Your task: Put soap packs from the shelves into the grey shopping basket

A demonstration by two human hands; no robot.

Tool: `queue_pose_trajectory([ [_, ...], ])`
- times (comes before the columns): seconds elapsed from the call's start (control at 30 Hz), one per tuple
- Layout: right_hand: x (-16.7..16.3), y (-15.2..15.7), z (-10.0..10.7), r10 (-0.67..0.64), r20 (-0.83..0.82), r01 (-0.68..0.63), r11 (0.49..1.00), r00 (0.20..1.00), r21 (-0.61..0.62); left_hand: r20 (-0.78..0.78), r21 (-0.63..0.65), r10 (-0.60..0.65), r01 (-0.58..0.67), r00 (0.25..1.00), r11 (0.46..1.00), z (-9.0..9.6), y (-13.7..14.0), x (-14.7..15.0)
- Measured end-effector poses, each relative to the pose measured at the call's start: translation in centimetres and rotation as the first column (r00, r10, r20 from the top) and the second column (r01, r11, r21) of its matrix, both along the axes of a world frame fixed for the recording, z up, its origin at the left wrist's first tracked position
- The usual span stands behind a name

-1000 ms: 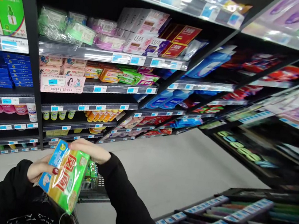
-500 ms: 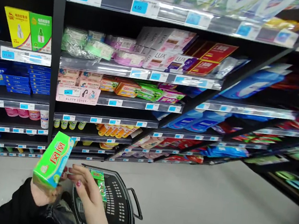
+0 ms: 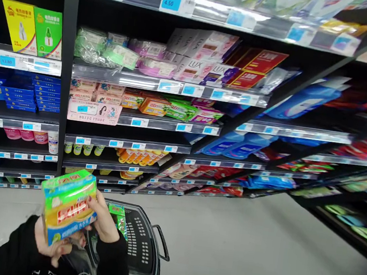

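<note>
Both of my hands hold a soap pack (image 3: 68,208) in shiny green, orange and blue wrapping with red lettering. It is tilted, its lettered side turned toward me. My left hand (image 3: 50,246) supports it from below and the left, with fingers curled under its lower edge. From the right, my right hand (image 3: 105,219) closes on its end, thumb on the front side. Just behind my right hand is a black shopping basket (image 3: 148,266). Inside it lies a green pack (image 3: 121,222) that looks similar, partly hidden by its rim and my hand.
Store shelves (image 3: 128,144) run across the front and recede to the right. They carry soap boxes (image 3: 195,69), blue boxes (image 3: 45,94) and blue bottles (image 3: 236,144). Another shelf unit (image 3: 348,222) stands at the right. Grey floor (image 3: 223,246) lies between.
My right hand has moved from beside the pack to grip its right end. The pack has been turned, so its orange and blue side now faces me. The view has shifted slightly.
</note>
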State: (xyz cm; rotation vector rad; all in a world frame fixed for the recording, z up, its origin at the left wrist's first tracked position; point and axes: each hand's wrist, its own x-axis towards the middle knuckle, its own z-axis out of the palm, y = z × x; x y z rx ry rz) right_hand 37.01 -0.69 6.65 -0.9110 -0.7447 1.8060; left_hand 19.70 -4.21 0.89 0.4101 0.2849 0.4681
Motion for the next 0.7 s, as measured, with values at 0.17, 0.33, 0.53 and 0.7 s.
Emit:
queue_pose_trajectory([
  [0.17,-0.6,-0.7,1.0,-0.112,-0.067,0.096,0.975,0.991,-0.202,-0.247,0.038,0.363,-0.365,0.899,0.930,4.6,2.1,-2.6],
  [0.33,-0.8,-0.5,0.6,-0.092,0.028,0.096,0.971,0.995,-0.221,-0.436,0.168,0.492,-0.469,0.754,0.867,5.6,2.7,-2.5],
  [0.53,-0.4,-2.2,0.7,-0.085,0.229,0.120,0.982,0.970,-0.144,-0.403,0.045,0.469,-0.495,0.786,0.868,2.5,2.8,-1.7],
  [0.7,0.1,-4.4,3.5,-0.027,0.533,-0.068,0.985,0.846,0.158,-0.149,-0.109,0.393,-0.410,0.907,0.906,0.4,2.8,-1.8],
])
